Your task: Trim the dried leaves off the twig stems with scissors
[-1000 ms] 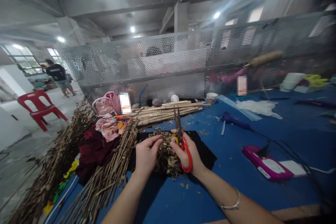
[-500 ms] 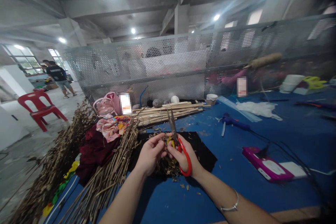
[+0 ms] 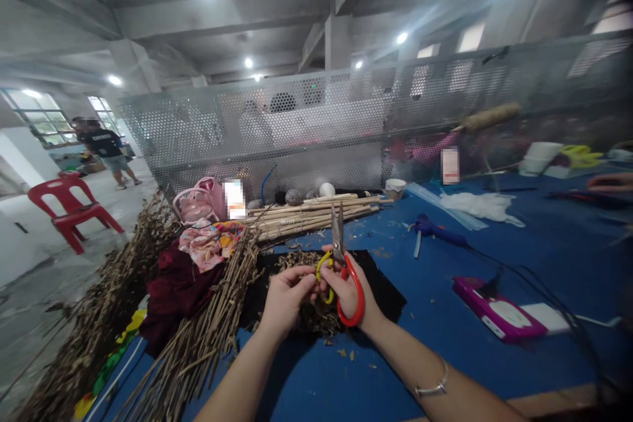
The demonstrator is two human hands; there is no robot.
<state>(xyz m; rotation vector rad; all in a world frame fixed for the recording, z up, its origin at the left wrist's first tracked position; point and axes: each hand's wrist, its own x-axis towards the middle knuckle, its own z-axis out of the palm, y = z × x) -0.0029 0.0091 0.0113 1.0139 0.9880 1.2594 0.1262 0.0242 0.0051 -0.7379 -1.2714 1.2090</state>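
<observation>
Red-handled scissors (image 3: 337, 244) rest in my right hand (image 3: 350, 293), blades pointing up and slightly apart, with a red handle loop around the outside of the hand. The same hand's thumb and fingers also pinch a thin, bent yellow loop (image 3: 319, 270). My left hand (image 3: 284, 300) is closed in a pinch at the loop's left edge; its fingertips are partly hidden. Below both hands, dry leaf scraps (image 3: 321, 323) lie on a black cloth (image 3: 380, 283).
Bundled dry stems (image 3: 208, 316) and a dark red cloth (image 3: 173, 290) lie left. Pale sticks (image 3: 316, 211) run along the back by a perforated metal screen (image 3: 297, 132). On the blue table (image 3: 420, 369), a glue gun (image 3: 440, 231) and magenta device (image 3: 499, 310) sit right.
The scissors have turned slightly more upright, their blades shifting right. The yellow loop shows more fully between my hands. The view has shifted slightly.
</observation>
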